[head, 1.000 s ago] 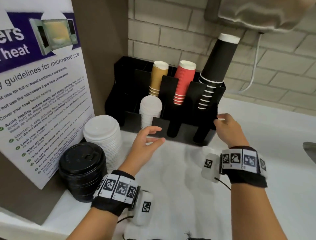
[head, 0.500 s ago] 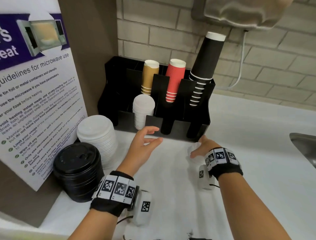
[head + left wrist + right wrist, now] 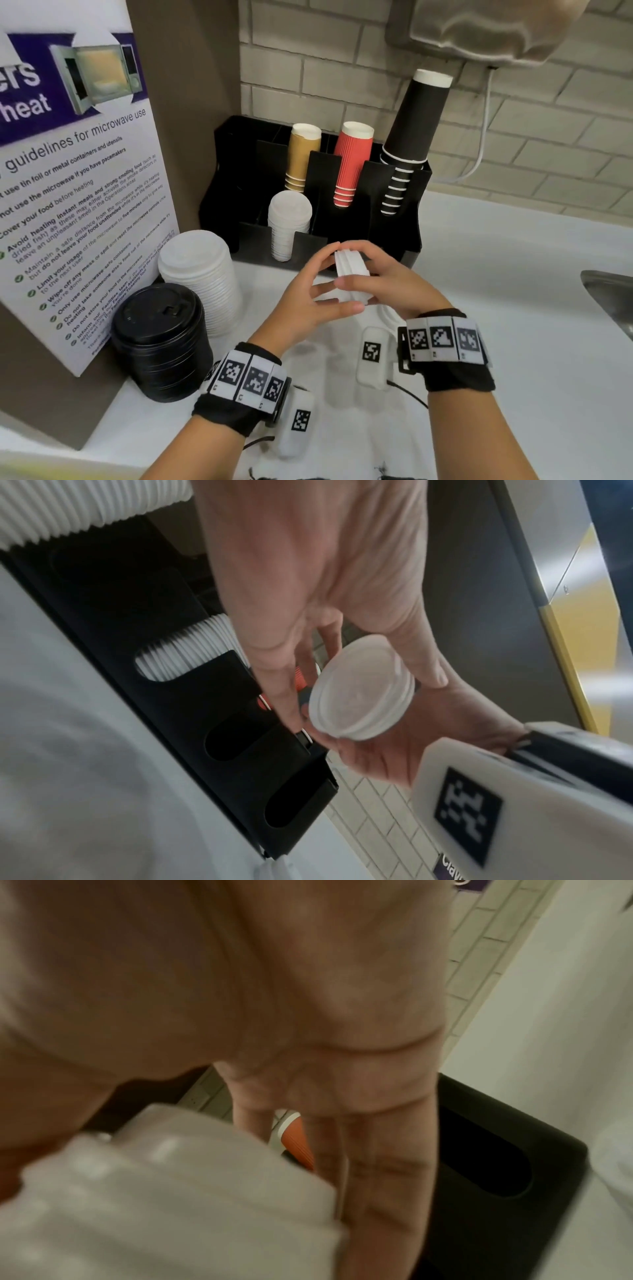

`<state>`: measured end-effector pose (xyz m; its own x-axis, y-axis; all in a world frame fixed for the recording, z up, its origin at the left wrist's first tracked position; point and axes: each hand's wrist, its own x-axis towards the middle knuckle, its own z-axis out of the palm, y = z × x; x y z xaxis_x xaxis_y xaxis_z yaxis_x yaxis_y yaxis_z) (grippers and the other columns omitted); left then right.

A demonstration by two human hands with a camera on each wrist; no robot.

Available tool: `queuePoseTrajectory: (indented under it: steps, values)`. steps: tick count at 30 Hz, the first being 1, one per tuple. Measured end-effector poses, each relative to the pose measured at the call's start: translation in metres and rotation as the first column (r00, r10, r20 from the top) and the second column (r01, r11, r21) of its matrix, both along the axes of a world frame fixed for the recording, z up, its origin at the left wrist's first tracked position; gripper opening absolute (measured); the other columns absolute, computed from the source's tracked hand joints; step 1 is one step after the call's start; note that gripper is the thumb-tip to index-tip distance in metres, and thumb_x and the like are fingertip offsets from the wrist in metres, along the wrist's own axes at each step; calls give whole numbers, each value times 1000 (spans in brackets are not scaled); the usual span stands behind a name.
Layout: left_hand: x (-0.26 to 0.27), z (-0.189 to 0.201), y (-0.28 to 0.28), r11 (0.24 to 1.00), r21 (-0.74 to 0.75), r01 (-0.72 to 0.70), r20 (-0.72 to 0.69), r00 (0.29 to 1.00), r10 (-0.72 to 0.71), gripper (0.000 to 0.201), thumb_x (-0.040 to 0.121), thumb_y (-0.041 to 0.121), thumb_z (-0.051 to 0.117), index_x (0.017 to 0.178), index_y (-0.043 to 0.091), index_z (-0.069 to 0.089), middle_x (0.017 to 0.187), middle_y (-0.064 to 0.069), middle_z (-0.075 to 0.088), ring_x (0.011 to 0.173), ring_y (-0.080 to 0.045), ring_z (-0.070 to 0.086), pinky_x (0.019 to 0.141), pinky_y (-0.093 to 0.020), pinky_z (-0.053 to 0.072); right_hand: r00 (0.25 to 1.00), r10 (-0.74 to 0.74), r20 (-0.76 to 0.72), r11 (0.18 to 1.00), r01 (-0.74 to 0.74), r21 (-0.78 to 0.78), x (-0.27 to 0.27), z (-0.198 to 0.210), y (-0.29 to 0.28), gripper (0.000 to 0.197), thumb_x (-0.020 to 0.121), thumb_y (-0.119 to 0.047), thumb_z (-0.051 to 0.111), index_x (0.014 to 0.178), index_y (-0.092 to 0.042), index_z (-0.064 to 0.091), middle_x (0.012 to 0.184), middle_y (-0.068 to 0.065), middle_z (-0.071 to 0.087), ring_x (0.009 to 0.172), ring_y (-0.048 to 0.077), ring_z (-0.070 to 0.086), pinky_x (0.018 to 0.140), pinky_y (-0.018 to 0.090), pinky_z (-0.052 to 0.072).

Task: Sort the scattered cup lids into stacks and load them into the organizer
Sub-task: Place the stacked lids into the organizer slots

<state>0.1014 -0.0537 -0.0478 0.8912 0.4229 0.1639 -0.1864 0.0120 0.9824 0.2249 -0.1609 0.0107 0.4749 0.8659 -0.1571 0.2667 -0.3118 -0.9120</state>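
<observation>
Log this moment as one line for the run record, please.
phase: stacking | small white lids held on edge between both hands | left hand steadies | right hand grips | organizer behind, front right slots empty

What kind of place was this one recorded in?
Probably a shared office or staff pantry: a microwave-use poster, a black organizer of paper cups against a tiled wall, and a sink edge at the right.

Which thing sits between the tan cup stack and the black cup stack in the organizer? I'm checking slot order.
The red cup stack stands between the tan cup stack and the black cup stack; the head view shows it.
</observation>
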Motion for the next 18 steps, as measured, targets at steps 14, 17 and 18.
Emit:
queuePoseTrajectory:
  steps: [14,17,18]
  values:
    - [-3,2,8,988,-26,-151,65,986,152,85,54,26,87,130,36,50,134,7,51,117,-21,59,79,-31,59,999,33,-4,994,-32,105,-2,1,6,65,56,-42,85,116,-38,59,109,-1,68,99,16,68,84,44,58]
    - [-2,2,8,988,-18,-156,60,986,157,84,55,24,88,129,37,50,134,8,50,119,-23,56,78,-29,58,999,42,0,993,-42,109,0,0,8,65,55,-40,86,115,-36,60,109,0,69,97,16,69,81,41,59]
    - [-1,1,9,987,-17,-160,58,985,161,83,57,21,88,129,37,50,134,8,50,120,-24,56,78,-29,59,999,46,-1,993,-46,110,0,0,8,65,56,-39,86,115,-36,60,109,0,69,96,16,69,80,39,59]
